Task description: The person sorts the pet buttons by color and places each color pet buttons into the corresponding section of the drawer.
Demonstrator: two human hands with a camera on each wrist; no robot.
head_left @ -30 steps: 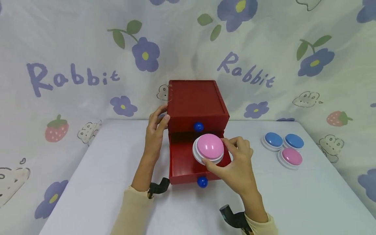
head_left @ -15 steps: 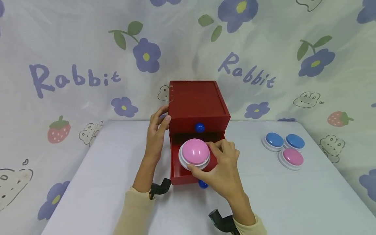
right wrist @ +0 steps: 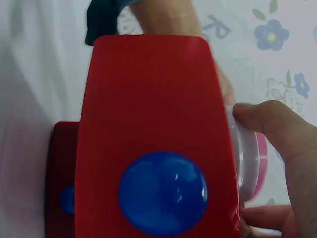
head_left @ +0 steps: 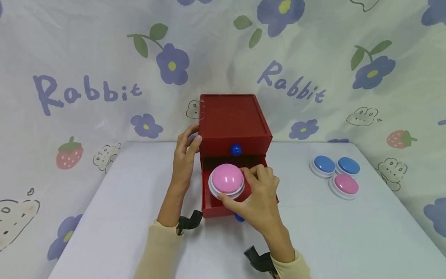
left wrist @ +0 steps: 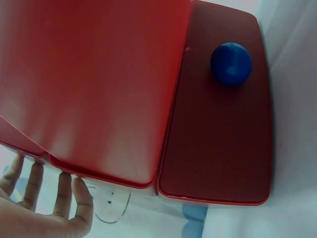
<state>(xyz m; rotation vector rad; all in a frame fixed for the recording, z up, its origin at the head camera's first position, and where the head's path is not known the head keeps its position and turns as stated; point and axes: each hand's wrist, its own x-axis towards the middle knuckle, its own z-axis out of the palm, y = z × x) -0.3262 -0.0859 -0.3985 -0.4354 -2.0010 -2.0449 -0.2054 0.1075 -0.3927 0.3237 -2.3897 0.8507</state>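
Note:
A red two-drawer box (head_left: 234, 116) stands at the table's back, its lower drawer (head_left: 216, 211) pulled out and its upper one closed. My right hand (head_left: 259, 197) pinches a pink push button with a white base (head_left: 227, 179) by its rim, thumb in front and fingers behind, over the left part of the lower drawer. The white base (right wrist: 246, 158) shows beside the drawer front (right wrist: 158, 99) in the right wrist view. My left hand (head_left: 184, 159) rests against the box's left side. In the left wrist view its fingertips (left wrist: 64, 181) touch the box edge.
At the right of the white table (head_left: 348, 232) sit two blue push buttons (head_left: 324, 165) and a pink one (head_left: 346, 184), close together. Blue knobs (head_left: 236, 150) stick out from the drawer fronts. A patterned cloth (head_left: 223, 46) hangs behind.
My right hand has carried the pink push button leftward across the open drawer, from its right part to its left. The left hand has stayed against the box.

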